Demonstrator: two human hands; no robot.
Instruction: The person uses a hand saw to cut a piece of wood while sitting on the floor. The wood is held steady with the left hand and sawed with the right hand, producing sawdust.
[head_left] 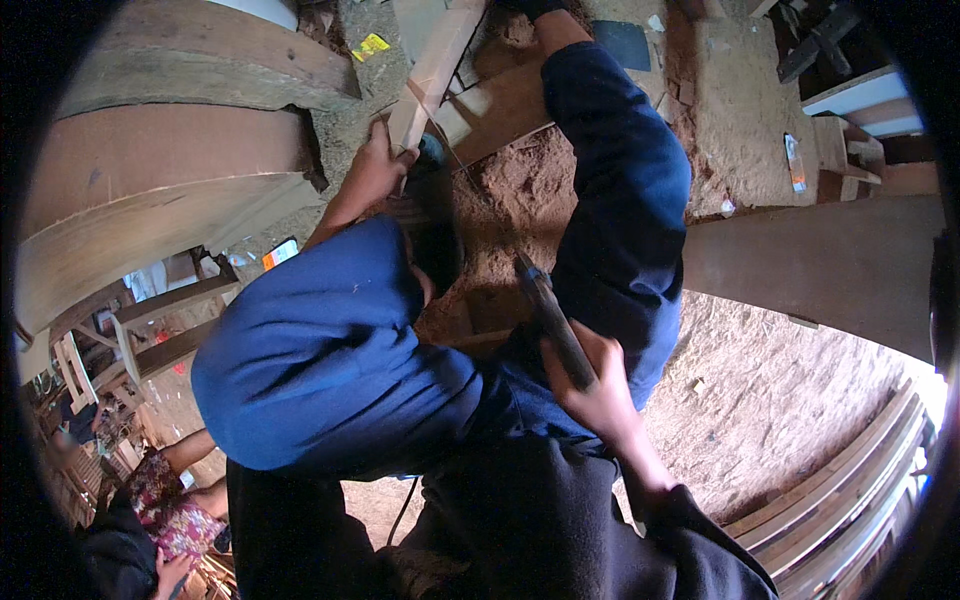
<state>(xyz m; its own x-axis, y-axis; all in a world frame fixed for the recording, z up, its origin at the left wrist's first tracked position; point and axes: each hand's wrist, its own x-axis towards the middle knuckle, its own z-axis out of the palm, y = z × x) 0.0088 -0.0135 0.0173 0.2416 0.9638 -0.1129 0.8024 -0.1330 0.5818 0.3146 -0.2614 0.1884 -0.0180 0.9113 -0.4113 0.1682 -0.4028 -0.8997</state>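
One saw [556, 320], by its look, is nearest me, its dark handle clamped in the fingers of the right hand [592, 386] and pointing up and left. Farther out, the left hand [376, 164] has its fingers closed on the near end of the wood strip [440, 70]. From the right fingers that strip lies ahead and leftward, its long axis running away and slightly right, crosswise to the handle; the left hand is nearer it. I cannot tell whether blade touches wood. A yellow wrapper [371, 46] lies left of the strip.
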